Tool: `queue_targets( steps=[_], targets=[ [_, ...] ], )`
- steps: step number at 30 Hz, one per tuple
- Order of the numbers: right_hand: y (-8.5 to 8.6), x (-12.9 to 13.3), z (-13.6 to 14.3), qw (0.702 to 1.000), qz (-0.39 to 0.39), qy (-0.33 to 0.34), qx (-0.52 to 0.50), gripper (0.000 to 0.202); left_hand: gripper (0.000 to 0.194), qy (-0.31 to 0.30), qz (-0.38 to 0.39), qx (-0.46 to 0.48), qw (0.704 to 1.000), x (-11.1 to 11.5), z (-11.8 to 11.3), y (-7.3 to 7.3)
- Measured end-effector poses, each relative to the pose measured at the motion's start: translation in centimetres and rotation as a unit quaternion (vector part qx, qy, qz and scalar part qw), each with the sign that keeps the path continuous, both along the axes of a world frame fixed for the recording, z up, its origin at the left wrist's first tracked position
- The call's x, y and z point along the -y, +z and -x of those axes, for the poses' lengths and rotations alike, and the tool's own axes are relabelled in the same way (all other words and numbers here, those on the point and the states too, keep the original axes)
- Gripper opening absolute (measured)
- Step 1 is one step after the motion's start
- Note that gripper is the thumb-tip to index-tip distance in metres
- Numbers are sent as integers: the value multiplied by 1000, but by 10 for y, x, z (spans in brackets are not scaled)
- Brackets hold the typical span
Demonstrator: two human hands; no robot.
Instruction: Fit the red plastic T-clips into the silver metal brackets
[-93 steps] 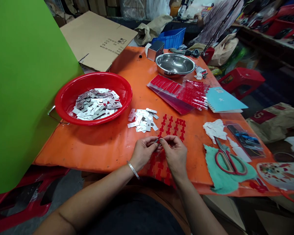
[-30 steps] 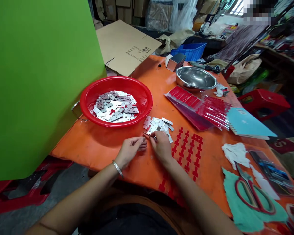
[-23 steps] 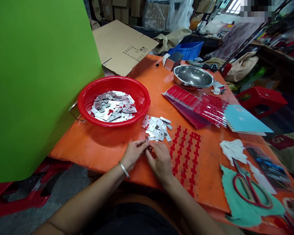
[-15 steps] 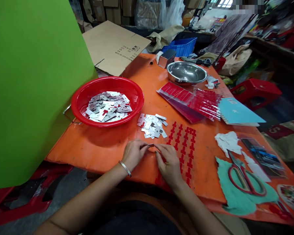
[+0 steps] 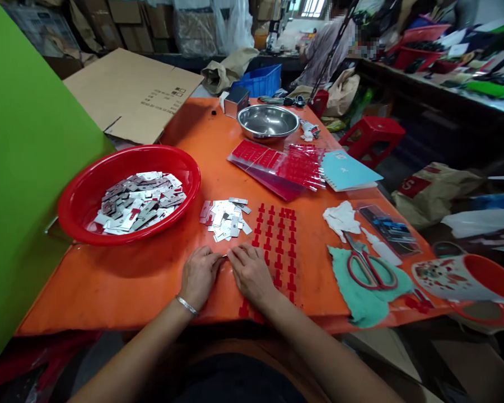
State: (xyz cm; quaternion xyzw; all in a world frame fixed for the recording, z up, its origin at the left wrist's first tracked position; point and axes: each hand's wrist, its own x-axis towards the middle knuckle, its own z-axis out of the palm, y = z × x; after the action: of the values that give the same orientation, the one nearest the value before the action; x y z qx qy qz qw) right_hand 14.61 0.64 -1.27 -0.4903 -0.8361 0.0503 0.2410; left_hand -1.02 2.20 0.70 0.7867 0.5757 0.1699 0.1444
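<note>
My left hand (image 5: 199, 275), with a bracelet at the wrist, pinches one end of a small metal plate (image 5: 224, 256). The fingers of my right hand (image 5: 252, 273) are closed on its other end. Most of the plate is hidden by the fingertips. Just beyond my hands lies a loose pile of metal plates (image 5: 224, 219). Rows of red T-shaped pieces (image 5: 279, 248) lie on the orange table (image 5: 109, 285), beside and partly behind my right hand. A red basin (image 5: 128, 238) at the left holds many more plates.
A steel bowl (image 5: 267, 122), red sheets in plastic (image 5: 277, 168) and a blue notebook (image 5: 348, 170) lie farther back. Scissors (image 5: 372, 271) rest on a green cloth (image 5: 340, 274) at the right, near a patterned cup (image 5: 441, 274). A person (image 5: 325, 47) is in the background.
The view has turned to the right, so the table's things appear farther left. My hands remain together at the small plate, now held lower and seen almost edge-on.
</note>
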Motion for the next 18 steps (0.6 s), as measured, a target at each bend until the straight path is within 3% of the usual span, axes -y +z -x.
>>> queue_targets(
  steps=[4, 6, 9, 10, 13, 18],
  targets=[
    [5, -16, -25, 985, 30, -41, -162, 27, 25, 1, 40, 61, 997, -6, 2, 2],
    [9, -33, -55, 965, 43, -122, -228, 19, 22, 19, 75, 128, 989, -14, 0, 6],
    [14, -66, -105, 935, 73, -284, -199, 14, 20, 51, 134, 231, 962, -31, -17, 11],
    [14, -76, -119, 929, 84, -324, -160, 13, 20, 50, 154, 266, 950, -39, -27, 12],
    [13, -102, -143, 924, 92, -350, -128, 13, 14, 19, 217, 381, 899, -62, -63, 14],
    [7, -122, -142, 921, 105, -365, -90, 15, 5, 56, 323, 529, 783, -99, -126, 14]
  ],
)
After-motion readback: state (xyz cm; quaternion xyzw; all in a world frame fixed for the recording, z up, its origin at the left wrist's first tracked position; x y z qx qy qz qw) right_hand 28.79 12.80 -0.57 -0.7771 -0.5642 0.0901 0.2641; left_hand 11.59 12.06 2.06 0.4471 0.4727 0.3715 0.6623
